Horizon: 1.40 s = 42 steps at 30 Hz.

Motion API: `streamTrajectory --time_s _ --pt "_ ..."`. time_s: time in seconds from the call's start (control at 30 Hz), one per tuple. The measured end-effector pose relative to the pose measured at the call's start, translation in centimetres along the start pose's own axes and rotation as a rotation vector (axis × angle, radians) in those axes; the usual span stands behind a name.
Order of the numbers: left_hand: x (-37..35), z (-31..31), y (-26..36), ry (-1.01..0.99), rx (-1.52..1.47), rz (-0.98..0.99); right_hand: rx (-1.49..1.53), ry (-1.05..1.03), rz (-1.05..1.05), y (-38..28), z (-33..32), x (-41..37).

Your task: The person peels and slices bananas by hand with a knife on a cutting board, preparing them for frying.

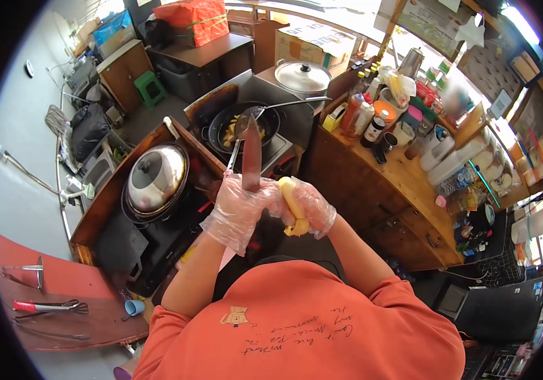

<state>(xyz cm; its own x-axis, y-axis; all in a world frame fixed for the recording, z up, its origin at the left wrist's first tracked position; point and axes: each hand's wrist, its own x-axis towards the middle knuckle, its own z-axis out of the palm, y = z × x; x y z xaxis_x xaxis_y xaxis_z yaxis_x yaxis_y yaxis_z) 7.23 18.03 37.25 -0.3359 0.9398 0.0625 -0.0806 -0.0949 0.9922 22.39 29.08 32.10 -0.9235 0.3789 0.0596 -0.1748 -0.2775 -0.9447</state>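
Observation:
My left hand [238,206], in a clear plastic glove, is closed around a knife [252,158] whose broad blade points up and away from me. Close beside it, my right hand [317,206], also gloved, grips a banana [293,204]; pale flesh shows on top and a ragged piece of peel at its lower end. Beyond the knife tip, a black wok [267,119] sits on a stove with yellowish pieces [229,134] in it. A skimmer [250,116] rests in the wok, its long handle reaching right. Another metal handle [234,154] leans over the near rim, partly behind the blade.
A domed lid [156,177] covers a pan on the left. Behind the stove stands a lidded pot [302,76]. A wooden counter [379,171] on the right carries bottles and jars. Whisks [50,307] and a blue cup [134,308] lie on the red table at lower left.

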Motion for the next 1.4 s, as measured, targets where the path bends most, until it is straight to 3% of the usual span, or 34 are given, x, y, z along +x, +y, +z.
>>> streamTrajectory --time_s 0.07,0.1,0.13,0.27,0.4,0.47,0.57,0.7,0.8,0.87,0.9,0.97,1.0,1.07,1.1,1.13,1.2,1.27,1.33,1.37,1.4 --pt "0.0 -0.2 0.3 0.024 0.133 -0.039 0.094 0.072 0.026 -0.5 0.7 -0.2" --pt "0.3 -0.4 -0.8 0.028 0.22 0.031 0.095 0.066 0.029 -0.4 0.5 -0.1" --pt "0.4 -0.3 -0.7 0.033 0.308 0.101 0.004 0.044 0.0 -0.1 0.0 -0.2" --pt "-0.3 0.3 0.3 0.049 0.267 0.052 -0.244 0.037 -0.034 0.7 -1.2 -0.5" --pt "-0.5 0.4 0.7 0.029 0.304 0.063 -0.323 0.052 -0.015 -0.2 -0.9 -1.1" --pt "-0.3 0.6 1.0 0.046 0.516 0.096 -0.41 0.049 -0.014 -0.6 -1.0 -1.3" --pt "-0.2 0.5 0.0 0.037 0.373 0.005 -0.444 0.039 0.001 -1.5 -0.6 -1.8" --pt "0.1 0.5 -0.8 0.005 0.412 0.022 -0.459 0.018 0.021 -1.4 -1.2 -2.5" --pt "0.2 0.9 -0.9 -0.119 0.339 -0.013 -0.298 0.023 0.108 -0.4 -2.2 -3.0" --pt "-0.1 2.0 -1.2 -0.019 0.008 -0.437 0.113 -0.198 0.029 2.1 -4.0 -2.9" --pt "-0.2 2.3 -2.8 0.003 -0.059 -0.427 0.114 -0.2 0.031 2.6 -4.2 -3.1" --pt "-0.5 2.8 -4.4 0.024 -0.219 -0.439 0.678 -0.235 0.106 3.1 -3.7 -3.3" --pt "-0.7 3.0 -5.0 0.042 -0.379 -0.45 0.68 -0.234 0.106 3.6 -3.8 -3.1" --pt "-0.8 3.5 -5.4 0.084 -0.4 -0.424 0.387 0.065 0.021 4.7 -3.9 -2.5" --pt "-0.7 3.6 -5.9 0.139 -0.35 -0.395 0.248 0.238 0.112 5.2 -3.9 -2.2" --pt "-0.6 3.7 -6.2 0.197 -0.3 -0.364 0.249 0.235 0.114 5.6 -3.9 -2.1" --pt "-0.6 4.1 -7.5 0.23 -0.28 -0.328 0.35 0.341 0.144 6.8 -4.2 -1.8" --pt "-0.5 4.5 -10.2 0.314 -0.117 -0.16 0.364 0.409 0.191 7.6 -4.4 -1.1" --pt "-1.4 4.8 -10.9 0.35 -0.031 -0.143 0.561 0.748 0.304 7.0 -3.3 -0.4" --pt "-2.0 5.3 -10.2 0.379 -0.033 -0.134 0.777 0.769 0.224 8.3 -4.1 0.0" --pt "-2.5 5.7 -9.8 0.407 -0.036 -0.124 0.78 0.772 0.225 9.5 -5.0 0.2"
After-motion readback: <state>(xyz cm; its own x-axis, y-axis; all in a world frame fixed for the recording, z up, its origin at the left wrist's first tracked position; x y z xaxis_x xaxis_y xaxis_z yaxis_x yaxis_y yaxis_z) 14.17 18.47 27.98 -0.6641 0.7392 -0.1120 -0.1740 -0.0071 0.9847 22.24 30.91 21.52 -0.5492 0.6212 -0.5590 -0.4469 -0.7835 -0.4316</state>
